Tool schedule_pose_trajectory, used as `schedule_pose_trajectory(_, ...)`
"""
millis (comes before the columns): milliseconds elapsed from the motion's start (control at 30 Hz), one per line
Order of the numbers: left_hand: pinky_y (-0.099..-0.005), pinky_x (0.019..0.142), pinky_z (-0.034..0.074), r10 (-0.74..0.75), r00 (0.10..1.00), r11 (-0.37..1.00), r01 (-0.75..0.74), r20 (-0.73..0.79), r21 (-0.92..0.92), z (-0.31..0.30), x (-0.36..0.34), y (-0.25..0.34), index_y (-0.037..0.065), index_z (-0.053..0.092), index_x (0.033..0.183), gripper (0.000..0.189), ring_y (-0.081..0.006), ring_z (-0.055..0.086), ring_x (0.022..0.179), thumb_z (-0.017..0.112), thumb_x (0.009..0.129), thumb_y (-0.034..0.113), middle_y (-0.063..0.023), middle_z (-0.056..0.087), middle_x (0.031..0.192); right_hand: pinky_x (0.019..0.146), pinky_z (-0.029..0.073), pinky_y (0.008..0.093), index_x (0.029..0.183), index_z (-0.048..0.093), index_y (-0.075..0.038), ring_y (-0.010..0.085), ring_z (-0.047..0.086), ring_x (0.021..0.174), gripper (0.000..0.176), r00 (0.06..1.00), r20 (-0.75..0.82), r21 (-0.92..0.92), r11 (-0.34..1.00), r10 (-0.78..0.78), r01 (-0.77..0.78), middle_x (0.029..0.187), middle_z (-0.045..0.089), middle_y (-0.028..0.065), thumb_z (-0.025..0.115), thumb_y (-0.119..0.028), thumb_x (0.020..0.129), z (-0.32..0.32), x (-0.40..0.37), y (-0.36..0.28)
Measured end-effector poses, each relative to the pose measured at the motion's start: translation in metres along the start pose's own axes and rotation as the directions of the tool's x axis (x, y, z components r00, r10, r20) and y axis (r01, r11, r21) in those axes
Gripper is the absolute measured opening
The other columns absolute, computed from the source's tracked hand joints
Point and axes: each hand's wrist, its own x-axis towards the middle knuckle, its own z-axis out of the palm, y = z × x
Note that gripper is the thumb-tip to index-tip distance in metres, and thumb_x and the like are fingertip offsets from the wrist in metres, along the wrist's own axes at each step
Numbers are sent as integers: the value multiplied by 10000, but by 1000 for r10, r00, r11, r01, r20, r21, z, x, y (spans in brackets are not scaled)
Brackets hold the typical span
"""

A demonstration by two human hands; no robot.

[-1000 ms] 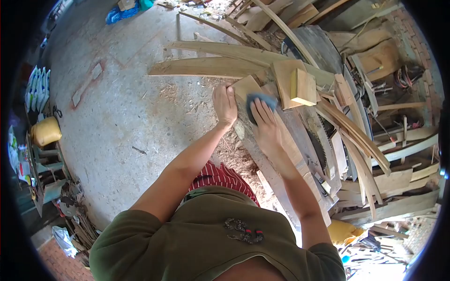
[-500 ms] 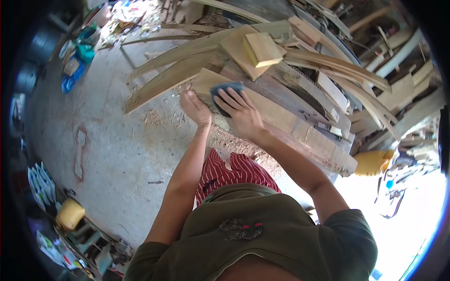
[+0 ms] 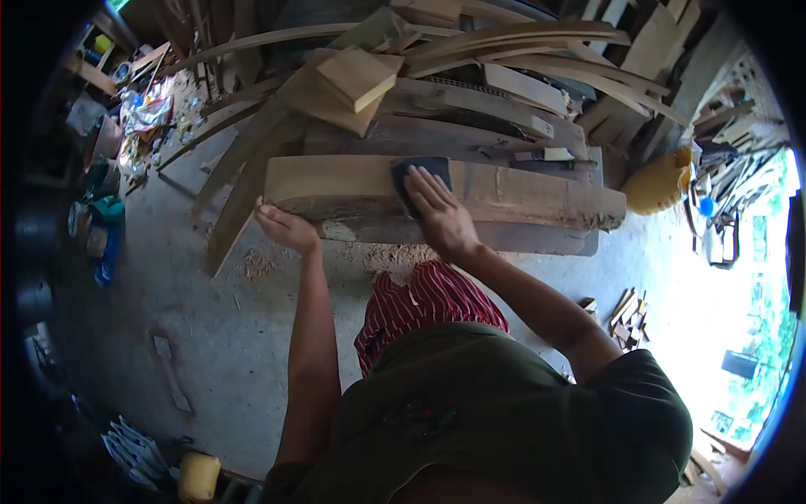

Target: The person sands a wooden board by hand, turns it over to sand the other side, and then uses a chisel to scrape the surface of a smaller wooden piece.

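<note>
The right hand [image 3: 441, 217] is pressing down flat, fingers spread open, on a dark sanding pad [image 3: 403, 178] lying under its fingertips on the pale plank [image 3: 336, 181]. The left hand [image 3: 284, 227], apart to the right hand's left, is curling closed around the plank's end. A wooden block [image 3: 357, 77] is sitting beyond both hands

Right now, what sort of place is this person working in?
Most likely a rough woodworking shop: the right hand presses a dark sanding pad on a thick plank, curved wooden strips are piled behind, and sawdust lies on the concrete floor.
</note>
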Motion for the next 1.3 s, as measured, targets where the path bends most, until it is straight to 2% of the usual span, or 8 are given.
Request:
schedule_pose_trajectory(233,-461,844,457,-93,993,996,92,68,21,-5,1,-21,-71,494,1234,529,-374,588,1019,240,1074,365,-262,568,1140,1205,240,389,1436,392,39,279,295,1451,620,986,-23,-30,986,-163,163,1543,323,202,496,-32,829,23,47,-4)
schedule_pose_trajectory(533,-496,886,469,-90,996,992,92,-26,84,2,2,-1,-84,483,1241,559,-418,587,1059,236,1073,389,-302,553,1178,1182,282,438,1376,449,61,346,316,1431,588,981,-170,-41,993,98,-107,1498,367,250,553,-48,808,-35,-60,65)
schedule_pose_trajectory(700,-519,880,461,-69,997,904,76,-32,421,-8,13,-2,-44,528,1240,455,-454,568,1060,311,1065,315,-306,553,1153,1181,292,429,1363,461,56,337,333,1424,565,973,-220,58,996,74,-63,1493,382,233,546,-24,810,-32,-43,78)
schedule_pose_trajectory(800,-502,939,434,133,988,921,-151,76,360,10,-17,72,25,583,1230,347,-417,517,1152,405,1037,251,-266,493,1269,1179,296,430,1363,470,40,342,342,1418,554,977,-197,45,996,83,-76,1484,399,231,527,-9,814,-60,-100,107)
schedule_pose_trajectory(900,-480,985,405,413,789,894,-447,454,-36,53,-73,137,62,625,1188,264,-358,480,1214,495,1006,201,-209,459,1335,1175,304,439,1369,473,18,347,369,1401,556,946,-240,-35,972,217,-232,1476,418,215,511,6,815,-68,-127,142)
schedule_pose_trajectory(1033,-436,1005,395,561,346,728,-638,752,-250,107,-149,195,94,658,1122,205,-316,532,1178,532,992,190,-134,561,1236,1166,319,436,1354,480,33,341,400,1379,543,883,-349,-40,937,313,-348,1476,420,208,499,7,812,-73,-104,148)
schedule_pose_trajectory(1167,-409,875,440,514,259,675,-711,817,-199,129,-183,196,150,637,1064,203,-268,612,990,499,1008,287,-32,655,1050,1164,312,426,1355,476,43,331,422,1365,553,901,-311,-80,937,302,-341,1468,429,209,515,-3,806,-90,-151,168)
schedule_pose_trajectory(1300,-399,801,458,535,301,648,-746,789,-154,129,-186,193,178,615,1041,159,-246,616,895,504,1003,285,-4,674,948,1154,328,421,1386,452,38,355,378,1390,571,679,-474,-112,727,560,-677,1490,400,218,521,16,819,-126,-191,233)
